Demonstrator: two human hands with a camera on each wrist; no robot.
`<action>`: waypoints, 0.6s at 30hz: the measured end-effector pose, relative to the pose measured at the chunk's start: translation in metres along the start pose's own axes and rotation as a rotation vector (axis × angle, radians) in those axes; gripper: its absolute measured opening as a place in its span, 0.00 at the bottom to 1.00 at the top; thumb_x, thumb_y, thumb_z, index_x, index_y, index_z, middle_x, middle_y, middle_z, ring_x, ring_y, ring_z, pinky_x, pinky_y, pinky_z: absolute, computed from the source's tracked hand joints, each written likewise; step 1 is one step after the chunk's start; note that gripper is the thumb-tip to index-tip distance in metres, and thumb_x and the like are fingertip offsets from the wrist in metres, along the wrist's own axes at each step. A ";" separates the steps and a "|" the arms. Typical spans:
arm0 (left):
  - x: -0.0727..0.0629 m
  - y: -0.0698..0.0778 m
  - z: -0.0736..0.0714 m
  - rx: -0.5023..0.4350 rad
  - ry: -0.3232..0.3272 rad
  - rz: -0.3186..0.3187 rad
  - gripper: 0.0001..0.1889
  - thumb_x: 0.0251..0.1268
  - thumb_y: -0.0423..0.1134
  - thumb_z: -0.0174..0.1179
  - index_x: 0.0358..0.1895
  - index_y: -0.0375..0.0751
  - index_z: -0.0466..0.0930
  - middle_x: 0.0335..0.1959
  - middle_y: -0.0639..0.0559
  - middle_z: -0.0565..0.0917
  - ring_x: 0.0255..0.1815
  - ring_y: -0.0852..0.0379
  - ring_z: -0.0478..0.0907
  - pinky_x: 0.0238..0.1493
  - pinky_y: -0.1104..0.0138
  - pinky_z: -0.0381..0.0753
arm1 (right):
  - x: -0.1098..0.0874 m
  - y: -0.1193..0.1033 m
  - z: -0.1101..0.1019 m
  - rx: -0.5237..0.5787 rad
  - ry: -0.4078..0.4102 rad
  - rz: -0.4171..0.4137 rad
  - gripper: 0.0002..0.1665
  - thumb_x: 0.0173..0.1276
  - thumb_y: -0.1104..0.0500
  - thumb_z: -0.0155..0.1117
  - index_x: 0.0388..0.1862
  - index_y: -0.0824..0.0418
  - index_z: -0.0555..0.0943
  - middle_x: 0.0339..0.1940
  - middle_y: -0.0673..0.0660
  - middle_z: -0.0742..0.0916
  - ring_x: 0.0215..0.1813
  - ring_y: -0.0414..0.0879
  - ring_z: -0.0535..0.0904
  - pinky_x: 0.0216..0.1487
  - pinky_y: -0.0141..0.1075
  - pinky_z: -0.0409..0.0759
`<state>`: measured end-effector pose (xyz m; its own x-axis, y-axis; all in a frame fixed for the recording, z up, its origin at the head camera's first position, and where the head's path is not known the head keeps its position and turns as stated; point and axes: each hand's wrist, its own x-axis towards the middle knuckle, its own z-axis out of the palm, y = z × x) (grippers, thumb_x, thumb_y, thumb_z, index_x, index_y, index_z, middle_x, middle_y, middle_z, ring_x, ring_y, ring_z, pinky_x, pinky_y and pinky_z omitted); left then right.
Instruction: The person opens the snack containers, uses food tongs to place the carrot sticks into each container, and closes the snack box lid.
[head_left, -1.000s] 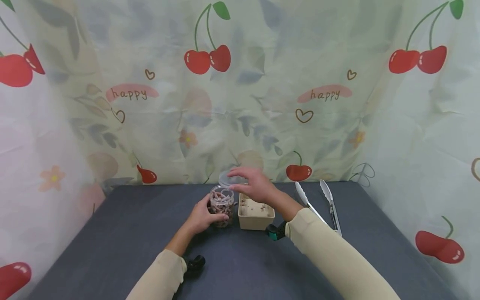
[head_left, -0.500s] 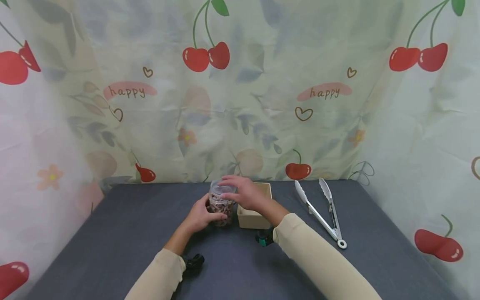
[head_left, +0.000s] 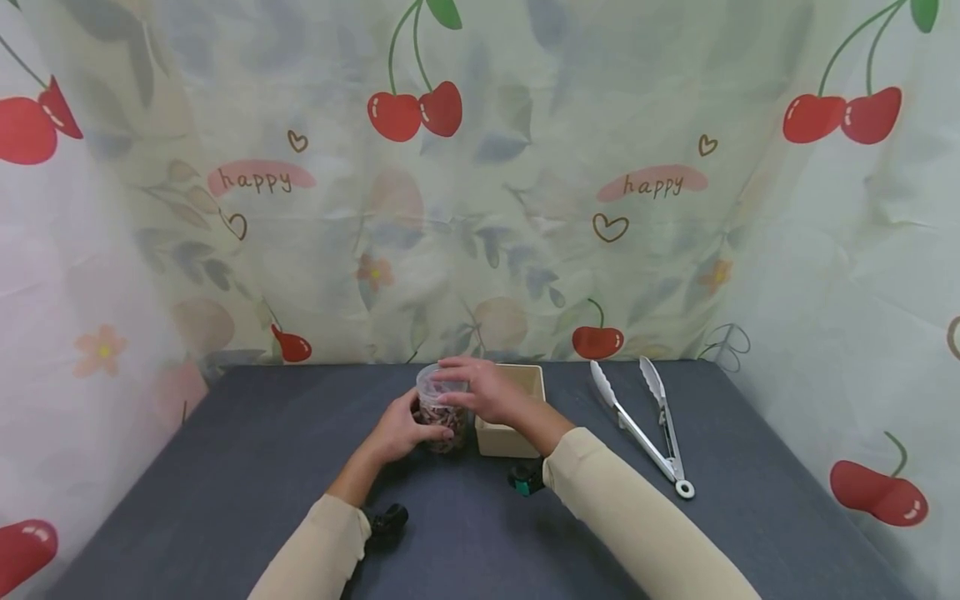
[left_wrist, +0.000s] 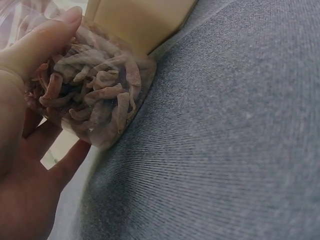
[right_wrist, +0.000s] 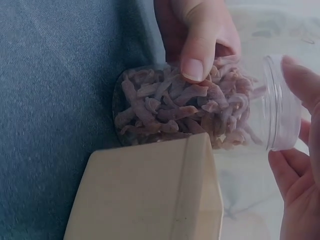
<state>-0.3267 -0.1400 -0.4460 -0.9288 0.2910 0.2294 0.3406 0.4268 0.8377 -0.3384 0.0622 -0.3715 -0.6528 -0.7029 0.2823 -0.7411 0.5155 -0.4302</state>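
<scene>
A clear plastic jar [head_left: 444, 419] stands on the dark cloth, filled with short brownish-pink dried strips [right_wrist: 185, 102], a little like jerky pieces. My left hand [head_left: 400, 429] grips the jar's body from the left, thumb across the front. On top sits a translucent lid [right_wrist: 285, 102]. Around this lid's rim my right hand [head_left: 486, 390] holds with thumb and fingers, as the right wrist view shows. Whether the lid is screwed down cannot be told. In the left wrist view the thumb presses the jar wall over the strips [left_wrist: 100, 92].
A beige rectangular container [head_left: 508, 442] stands just right of the jar, partly behind my right hand and wrist. Farther right lie metal tongs [head_left: 637, 425], spread apart. The dark cloth [head_left: 300, 433] ends at a printed curtain [head_left: 337, 250] behind.
My right hand has brought the lid left and down from above the container onto the jar's mouth. The left hand has kept its grip on the jar.
</scene>
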 end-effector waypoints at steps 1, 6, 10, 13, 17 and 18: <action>-0.002 0.006 -0.001 0.001 -0.004 0.000 0.35 0.51 0.38 0.75 0.63 0.32 0.70 0.50 0.44 0.80 0.50 0.48 0.77 0.51 0.56 0.74 | 0.000 0.000 0.000 -0.005 -0.006 -0.002 0.25 0.69 0.55 0.65 0.63 0.60 0.79 0.68 0.61 0.74 0.70 0.56 0.67 0.64 0.49 0.67; -0.001 0.004 -0.001 0.000 -0.011 0.012 0.36 0.52 0.36 0.74 0.64 0.30 0.69 0.52 0.42 0.79 0.52 0.46 0.77 0.51 0.54 0.74 | 0.000 -0.001 -0.002 -0.022 -0.033 -0.002 0.25 0.69 0.54 0.65 0.63 0.59 0.78 0.69 0.60 0.73 0.70 0.55 0.66 0.64 0.49 0.67; 0.006 -0.015 0.001 -0.001 -0.013 0.009 0.38 0.51 0.40 0.76 0.65 0.34 0.69 0.54 0.43 0.79 0.53 0.48 0.76 0.52 0.55 0.73 | 0.001 -0.002 -0.005 -0.042 -0.058 -0.015 0.25 0.70 0.54 0.64 0.64 0.58 0.78 0.70 0.59 0.72 0.70 0.55 0.66 0.64 0.49 0.67; 0.007 -0.017 0.001 -0.004 -0.025 0.007 0.39 0.50 0.42 0.76 0.66 0.36 0.68 0.54 0.45 0.79 0.53 0.50 0.76 0.52 0.55 0.73 | 0.002 -0.002 -0.007 -0.060 -0.076 -0.026 0.25 0.69 0.54 0.64 0.64 0.58 0.78 0.70 0.59 0.73 0.70 0.54 0.66 0.64 0.49 0.67; 0.008 -0.016 0.000 -0.017 -0.047 -0.001 0.41 0.49 0.45 0.76 0.67 0.36 0.67 0.55 0.45 0.79 0.53 0.50 0.76 0.52 0.55 0.74 | 0.004 0.000 -0.010 -0.071 -0.113 -0.027 0.24 0.70 0.54 0.63 0.63 0.58 0.78 0.70 0.58 0.73 0.70 0.53 0.67 0.65 0.48 0.66; 0.008 -0.016 0.000 -0.019 -0.052 -0.007 0.42 0.49 0.45 0.76 0.68 0.37 0.67 0.55 0.46 0.78 0.53 0.50 0.76 0.52 0.55 0.74 | 0.004 0.001 -0.010 -0.071 -0.124 -0.023 0.24 0.70 0.54 0.63 0.63 0.57 0.79 0.70 0.58 0.73 0.70 0.53 0.67 0.65 0.48 0.66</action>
<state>-0.3394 -0.1446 -0.4576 -0.9223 0.3320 0.1978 0.3306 0.4125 0.8488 -0.3432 0.0650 -0.3620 -0.6145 -0.7677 0.1817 -0.7677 0.5287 -0.3621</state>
